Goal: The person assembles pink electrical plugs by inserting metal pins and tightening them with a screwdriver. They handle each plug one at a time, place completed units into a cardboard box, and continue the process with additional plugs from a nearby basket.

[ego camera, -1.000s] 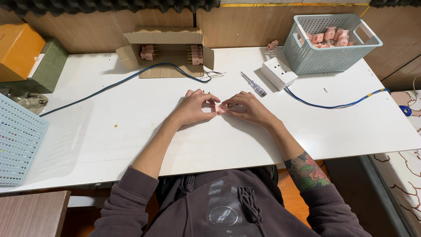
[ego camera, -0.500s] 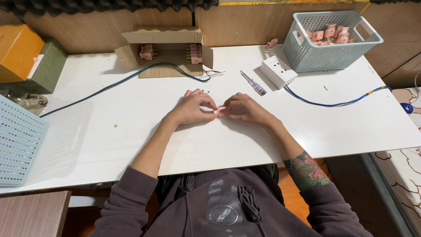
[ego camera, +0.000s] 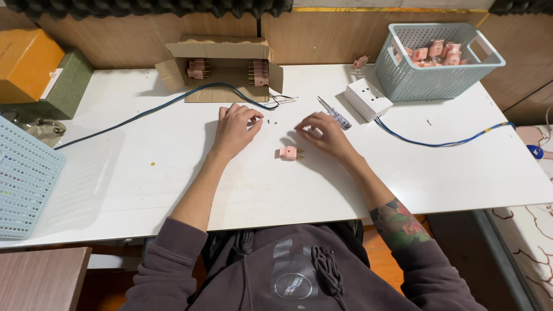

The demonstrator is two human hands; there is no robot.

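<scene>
Just in front of the pink plug (ego camera: 289,152), lying free on the white table (ego camera: 173,173), our left hand (ego camera: 235,129) rests loosely curled and empty; our right hand (ego camera: 322,133) hovers beside the plug, fingers bent, gripping nothing (screwdriver (ego camera: 335,113) beyond).

Two bare hands held low in front of the body, palms down, a gap between them

The left hand (ego camera: 235,130) reaches forward with its forearm running straight from a pushed-up dark sleeve, palm down, fingers loosely curled and the thumb stretched out toward the other hand, gripping nothing. The right hand (ego camera: 324,133) sits a little to its right and level with it, apart from it, wrist bent inward, fingers arched with the tips drawn together; whether they pinch something cannot be told. The right forearm angles in from the lower right and bears a coloured tattoo near the elbow
</scene>
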